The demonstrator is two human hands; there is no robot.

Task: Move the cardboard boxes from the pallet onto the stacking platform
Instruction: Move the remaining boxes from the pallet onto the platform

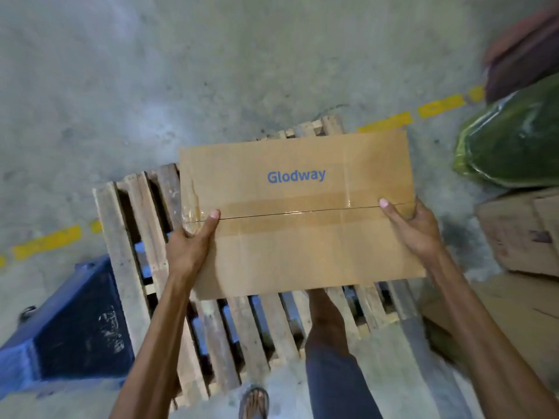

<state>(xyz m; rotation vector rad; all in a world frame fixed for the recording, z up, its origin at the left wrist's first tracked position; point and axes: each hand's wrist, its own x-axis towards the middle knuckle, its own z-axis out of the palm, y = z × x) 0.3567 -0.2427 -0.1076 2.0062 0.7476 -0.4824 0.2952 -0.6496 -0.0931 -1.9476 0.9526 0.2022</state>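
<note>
Head view: one cardboard box (pixel 298 213), taped seam up, printed "Glodway", held in the air over the wooden pallet (pixel 127 252). My left hand (pixel 189 246) and right hand (pixel 416 229) grip opposite ends, thumbs on top, fingers hidden beneath. Judgement: keep it level, elbows close, step clear of the slats before turning. Stacking platform not identifiable here.
</note>
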